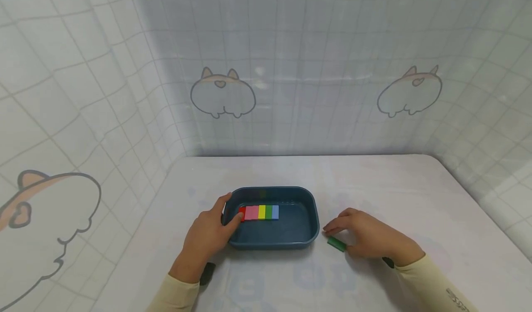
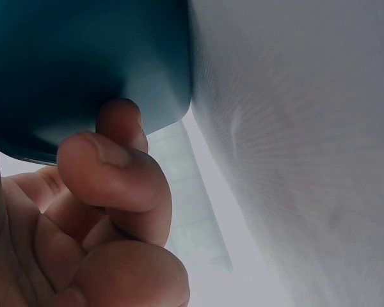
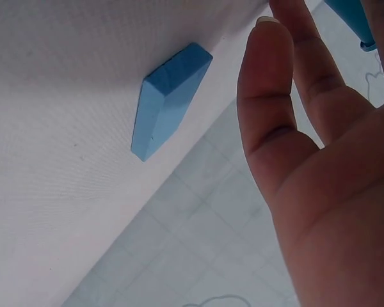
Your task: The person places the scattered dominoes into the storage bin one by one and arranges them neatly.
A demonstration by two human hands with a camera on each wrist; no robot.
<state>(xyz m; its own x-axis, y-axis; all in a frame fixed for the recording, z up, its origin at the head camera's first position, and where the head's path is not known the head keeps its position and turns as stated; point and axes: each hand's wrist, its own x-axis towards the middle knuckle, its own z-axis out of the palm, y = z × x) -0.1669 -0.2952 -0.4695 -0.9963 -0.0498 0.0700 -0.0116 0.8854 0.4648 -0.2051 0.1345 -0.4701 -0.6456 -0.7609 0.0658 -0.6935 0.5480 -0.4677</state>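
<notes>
A dark blue rectangular tray [image 1: 287,245] stands on the table. Inside it, a row of small flat blocks runs from red [image 1: 242,210] through pink [image 1: 251,213], yellow [image 1: 262,212] and green [image 1: 269,212] to light blue [image 1: 275,212]. My left hand [image 1: 209,231] grips the tray's left side, its thumb over the rim beside the red block and its fingers outside the wall. Right of the tray, a loose green block [image 1: 336,243] lies under my right hand [image 1: 367,233], whose fingers are loosely extended. In the right wrist view a block [image 3: 169,102] looks blue and is apart from the fingers.
A white patterned cloth [image 1: 266,279] covers the table. White grid-patterned curtains [image 1: 291,34] with cartoon animal drawings hang behind and at both sides. Dark pieces show by both wrists, probably the wrist cameras.
</notes>
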